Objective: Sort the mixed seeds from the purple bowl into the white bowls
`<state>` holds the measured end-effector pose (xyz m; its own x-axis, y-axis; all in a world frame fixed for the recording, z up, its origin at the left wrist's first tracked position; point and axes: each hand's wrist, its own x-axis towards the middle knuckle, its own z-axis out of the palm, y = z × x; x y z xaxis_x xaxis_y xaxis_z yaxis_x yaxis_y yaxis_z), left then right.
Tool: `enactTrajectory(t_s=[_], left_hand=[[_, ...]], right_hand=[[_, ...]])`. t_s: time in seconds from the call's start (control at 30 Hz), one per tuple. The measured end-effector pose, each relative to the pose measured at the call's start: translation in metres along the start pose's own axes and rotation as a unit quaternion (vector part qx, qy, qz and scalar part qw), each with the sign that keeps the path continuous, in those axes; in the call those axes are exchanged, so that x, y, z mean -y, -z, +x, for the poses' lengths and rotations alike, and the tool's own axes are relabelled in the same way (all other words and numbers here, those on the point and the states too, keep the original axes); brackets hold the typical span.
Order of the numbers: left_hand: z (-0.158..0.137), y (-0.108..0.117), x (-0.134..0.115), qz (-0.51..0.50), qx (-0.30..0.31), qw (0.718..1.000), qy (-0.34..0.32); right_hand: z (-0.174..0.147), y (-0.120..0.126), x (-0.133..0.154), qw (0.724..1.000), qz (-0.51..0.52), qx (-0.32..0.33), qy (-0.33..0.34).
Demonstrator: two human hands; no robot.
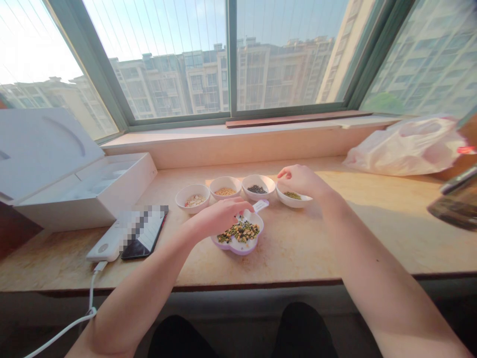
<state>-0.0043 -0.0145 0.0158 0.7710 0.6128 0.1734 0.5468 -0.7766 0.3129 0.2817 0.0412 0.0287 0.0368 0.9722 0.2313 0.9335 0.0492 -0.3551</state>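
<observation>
Mixed beans are lying in purple dish, nearer me than white bowls. My left hand is curling over dish; my right hand is bending over rightmost bowl; whether either is pinching anything, I cannot tell.

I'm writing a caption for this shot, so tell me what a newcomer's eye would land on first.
Probably the pale purple dish of mixed beans near the middle, with the left hand over its edge. Behind it stand four white bowls, the right hand at the rightmost one. Beyond the counter, a big window shows apartment buildings.
</observation>
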Motion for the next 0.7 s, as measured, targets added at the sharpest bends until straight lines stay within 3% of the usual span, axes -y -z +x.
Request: enactTrajectory(t_s=[0.1, 0.17, 0.23, 0.33, 0.7], left_hand=[[0.002, -0.004, 0.006, -0.017, -0.070, 0.997, -0.011], [0.003, -0.005, 0.008, -0.021, -0.111, 0.993, -0.019], [0.003, -0.006, 0.010, -0.023, -0.145, 0.989, -0.030], [0.004, -0.007, 0.011, -0.030, -0.179, 0.982, -0.046], [0.002, -0.010, 0.003, 0.007, -0.166, 0.984, -0.066]], right_hand=[[-0.012, -0.007, 0.024, 0.985, 0.132, 0.002, 0.109], [-0.021, -0.013, 0.039, 0.956, 0.237, 0.092, 0.148], [-0.030, -0.020, 0.051, 0.909, 0.319, 0.197, 0.185], [-0.038, -0.030, 0.061, 0.864, 0.360, 0.289, 0.202], [-0.040, -0.039, 0.064, 0.860, 0.375, 0.289, 0.189]])
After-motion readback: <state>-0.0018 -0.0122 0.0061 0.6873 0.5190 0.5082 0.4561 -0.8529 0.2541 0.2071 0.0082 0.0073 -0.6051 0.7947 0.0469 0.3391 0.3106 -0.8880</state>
